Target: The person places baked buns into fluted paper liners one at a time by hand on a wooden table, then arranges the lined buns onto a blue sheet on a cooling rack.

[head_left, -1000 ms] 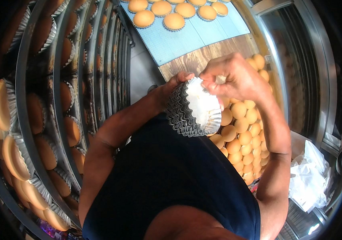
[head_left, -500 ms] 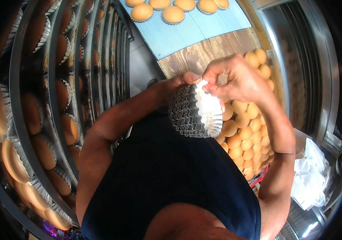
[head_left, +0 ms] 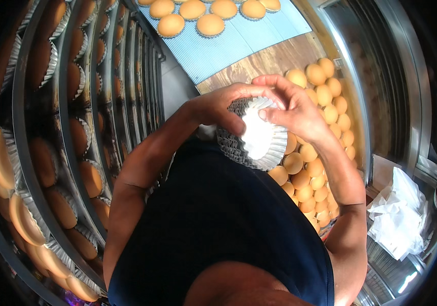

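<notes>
My left hand (head_left: 223,104) grips a thick stack of fluted foil baking cups (head_left: 251,137) lined with white paper, held sideways against my chest. My right hand (head_left: 292,109) rests its fingertips on the rim of the top cup, thumb and fingers pinching at the white liner. Below and right of the stack lies a tray of small round golden buns (head_left: 313,168), packed close together. Further ahead, several larger buns in cups (head_left: 198,18) sit on a blue corrugated sheet (head_left: 228,46).
A tall metal rack (head_left: 65,153) on my left holds many shelves of baked buns in foil cups. A wooden tabletop (head_left: 274,58) shows between the blue sheet and the bun tray. Crumpled white paper (head_left: 399,214) lies at the right by a steel frame.
The stack has turned slightly, its white open face now more toward me. My right fingers have shifted along the top rim, and my head view has drifted a little.
</notes>
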`<state>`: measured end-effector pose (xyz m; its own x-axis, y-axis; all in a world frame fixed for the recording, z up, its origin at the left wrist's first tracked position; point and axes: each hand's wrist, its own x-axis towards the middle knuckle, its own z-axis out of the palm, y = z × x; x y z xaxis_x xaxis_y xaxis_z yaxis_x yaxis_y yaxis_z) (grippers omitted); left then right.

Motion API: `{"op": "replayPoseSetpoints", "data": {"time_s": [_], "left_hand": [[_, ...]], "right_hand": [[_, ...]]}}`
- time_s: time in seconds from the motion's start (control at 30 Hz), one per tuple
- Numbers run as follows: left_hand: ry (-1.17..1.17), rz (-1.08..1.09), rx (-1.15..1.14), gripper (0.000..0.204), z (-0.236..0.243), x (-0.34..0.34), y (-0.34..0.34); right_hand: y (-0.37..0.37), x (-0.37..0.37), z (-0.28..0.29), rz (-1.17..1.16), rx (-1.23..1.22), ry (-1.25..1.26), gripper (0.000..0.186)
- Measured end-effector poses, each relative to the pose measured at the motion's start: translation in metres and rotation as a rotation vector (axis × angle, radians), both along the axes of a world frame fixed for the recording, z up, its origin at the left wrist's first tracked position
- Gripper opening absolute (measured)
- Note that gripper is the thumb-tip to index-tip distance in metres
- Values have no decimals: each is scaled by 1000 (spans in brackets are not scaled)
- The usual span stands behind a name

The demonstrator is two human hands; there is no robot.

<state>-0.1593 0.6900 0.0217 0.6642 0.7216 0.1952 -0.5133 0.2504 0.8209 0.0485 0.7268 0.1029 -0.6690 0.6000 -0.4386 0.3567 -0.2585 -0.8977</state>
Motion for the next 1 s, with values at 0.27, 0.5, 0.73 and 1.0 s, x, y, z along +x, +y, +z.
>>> {"op": "replayPoseSetpoints", "data": {"time_s": [0.27, 0.5, 0.73, 1.0], "left_hand": [[284, 227, 296, 97, 19, -5, 4], [381, 281, 349, 92, 19, -13, 3], [384, 518, 436, 97, 28, -20, -2], [563, 525, 496, 104, 38, -17, -3]], "right_hand": [[5, -18, -7, -59, -37, 161, 64], [7, -17, -9, 4, 107, 135, 71], [-2, -2, -15, -323, -27, 255, 55], [4, 11, -12, -335, 217, 138, 33]]}}
